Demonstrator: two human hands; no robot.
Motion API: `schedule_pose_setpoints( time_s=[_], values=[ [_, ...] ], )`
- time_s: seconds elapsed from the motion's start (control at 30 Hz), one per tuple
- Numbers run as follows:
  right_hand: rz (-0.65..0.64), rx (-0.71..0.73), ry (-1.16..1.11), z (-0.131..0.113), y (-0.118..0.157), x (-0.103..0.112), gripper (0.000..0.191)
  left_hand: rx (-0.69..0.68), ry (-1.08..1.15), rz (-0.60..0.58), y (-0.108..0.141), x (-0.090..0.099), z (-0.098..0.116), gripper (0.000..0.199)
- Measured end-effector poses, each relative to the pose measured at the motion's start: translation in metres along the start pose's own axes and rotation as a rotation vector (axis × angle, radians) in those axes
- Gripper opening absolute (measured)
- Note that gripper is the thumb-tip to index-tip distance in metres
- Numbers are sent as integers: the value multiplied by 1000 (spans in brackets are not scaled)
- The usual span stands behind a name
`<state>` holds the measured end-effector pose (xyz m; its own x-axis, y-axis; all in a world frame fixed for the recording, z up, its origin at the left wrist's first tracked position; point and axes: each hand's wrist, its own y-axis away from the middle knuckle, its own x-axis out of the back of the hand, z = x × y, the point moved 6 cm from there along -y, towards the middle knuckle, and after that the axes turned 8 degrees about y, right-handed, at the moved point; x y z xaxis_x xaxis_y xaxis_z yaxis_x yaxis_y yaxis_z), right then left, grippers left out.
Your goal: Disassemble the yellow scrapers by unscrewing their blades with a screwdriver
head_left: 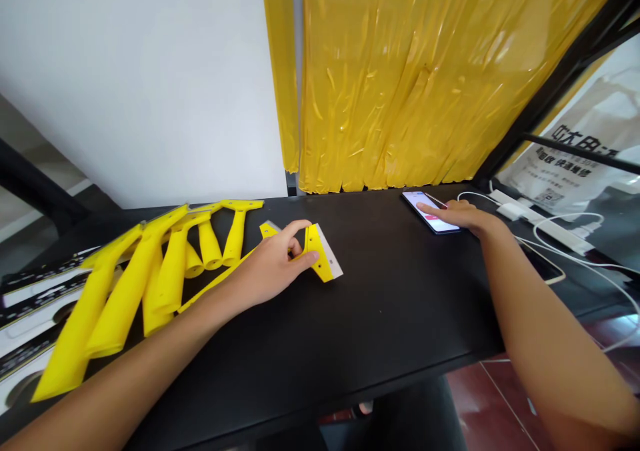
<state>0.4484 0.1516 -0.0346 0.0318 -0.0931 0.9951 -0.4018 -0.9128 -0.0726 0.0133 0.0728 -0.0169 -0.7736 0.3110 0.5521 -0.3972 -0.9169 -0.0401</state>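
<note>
My left hand (pixel 270 264) grips the head of a yellow plastic scraper (pixel 320 254) with a metal blade edge, which rests on the black table (pixel 380 304). A thin yellow strip runs from under my left hand toward the pile, possibly the scraper's handle. Left of that hand lies a row of several yellow scrapers (pixel 170 271), overlapping one another. My right hand (pixel 453 214) rests with its index finger on the lit screen of a smartphone (pixel 427 211), lying flat on the table and partly covered by my fingers.
White boxes with black bands (pixel 40 311) stack at the left table edge. Yellow plastic sheeting (pixel 400 84) hangs behind the table beside a white wall (pixel 135 84). A white power strip (pixel 543 221) and white cables (pixel 575 251) lie at the right; a dark red floor shows below.
</note>
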Motion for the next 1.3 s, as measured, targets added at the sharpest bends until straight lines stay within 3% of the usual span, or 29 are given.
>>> schedule_pose_setpoints(
  time_s=[0.1,0.17,0.4,0.5,0.57,0.63,0.67,0.73,0.77,0.8,0.9,1.0,1.17,1.3],
  values=[
    [-142,-70,94,-1,-1,-12,108,3,-3,7,0,0,0,60],
    [-177,-93,124,-2,-1,-14,110,0,-2,9,0,1,0,59],
    [-180,-66,98,-5,-6,-16,86,-2,-47,8,-1,2,-4,57],
    [-175,-64,99,-1,-9,-19,84,7,-66,-1,-1,1,-6,60],
    [-113,-83,107,0,-8,-13,94,14,-69,-4,-1,1,-6,61],
    [53,-98,63,-6,-1,4,102,18,-67,-6,-1,2,-5,61],
    [156,-90,-1,-14,6,15,100,17,-66,-6,0,2,-4,61],
    [274,19,-227,-42,27,33,75,9,-63,-1,0,3,-2,61],
    [247,115,-377,-63,41,37,61,4,-62,1,1,4,-1,60],
    [126,246,-546,-89,57,34,54,0,-61,1,1,4,1,59],
    [-357,501,-924,-164,116,13,54,-11,-64,-15,1,3,3,55],
    [-524,608,-1023,-206,158,-4,46,-24,-55,-27,0,1,3,53],
    [-699,635,-1075,-217,178,-17,36,-24,48,-62,-1,-3,0,50],
    [-700,602,-1111,-215,178,-12,35,10,151,-94,-2,-4,-1,44]
  ],
)
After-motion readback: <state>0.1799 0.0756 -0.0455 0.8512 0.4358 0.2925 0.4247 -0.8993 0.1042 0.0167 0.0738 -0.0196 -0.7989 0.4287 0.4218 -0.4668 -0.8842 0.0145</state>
